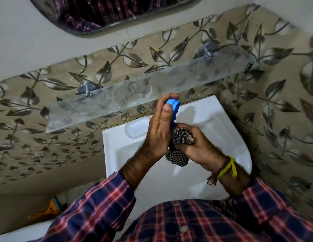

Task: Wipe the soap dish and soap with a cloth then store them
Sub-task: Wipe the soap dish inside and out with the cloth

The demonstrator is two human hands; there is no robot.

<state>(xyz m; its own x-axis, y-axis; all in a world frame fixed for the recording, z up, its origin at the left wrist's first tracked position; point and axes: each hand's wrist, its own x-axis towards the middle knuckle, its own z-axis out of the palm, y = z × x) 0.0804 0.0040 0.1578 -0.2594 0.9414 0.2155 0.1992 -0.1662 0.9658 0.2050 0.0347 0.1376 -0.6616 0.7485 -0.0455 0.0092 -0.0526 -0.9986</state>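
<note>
The person is standing over a white washbasin [117,140], and the wiping step appears to be under way. The left hand [157,130] is holding a blue soap dish [173,105] upright on its edge, thumb on the near face and fingers wrapped over the top, just in front of the glass shelf [138,95] and above the basin. The right hand [199,145] is clutching a bunched checked cloth [180,142], fingers curled tight round it, and the cloth is pressing against the lower end of the dish. Whether the blue piece is the dish alone or the dish with its lid cannot be told, and no soap is showing; it may be hidden behind the hands. Judging by the grip, the dish is being cleaned first, so the task looks early to midway. The next move probably calls for turning the dish in the left hand so the cloth can reach the unwiped faces, with a firm hold, since a wet plastic dish could slip into the basin. Storing looks likely to involve the glass shelf, which is lying just beyond the raised dish.
</note>
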